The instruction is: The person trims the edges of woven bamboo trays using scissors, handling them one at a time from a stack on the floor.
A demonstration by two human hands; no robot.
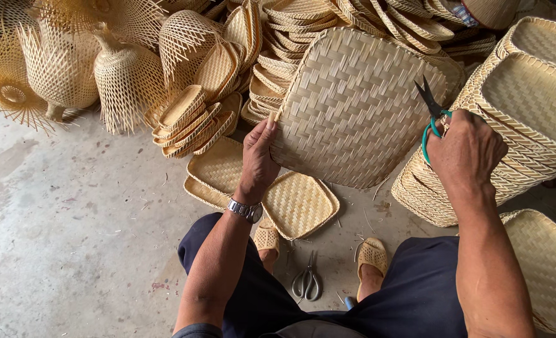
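Woven tray between left hand, right hand gripping scissors

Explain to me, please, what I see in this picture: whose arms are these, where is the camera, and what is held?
The camera sits on a person's head and looks down, so both arms belong to that person, who sits with knees apart. The left hand, with a wristwatch, holds the edge of a large square woven tray, tilted up. The right hand has its grip on scissors with green handles, blades near the tray's right edge. On the concrete floor lie a second pair of scissors between the sandalled feet, smaller woven trays, and many stacks of trays all around. At the top left stand unfinished woven baskets with loose strips sticking out.
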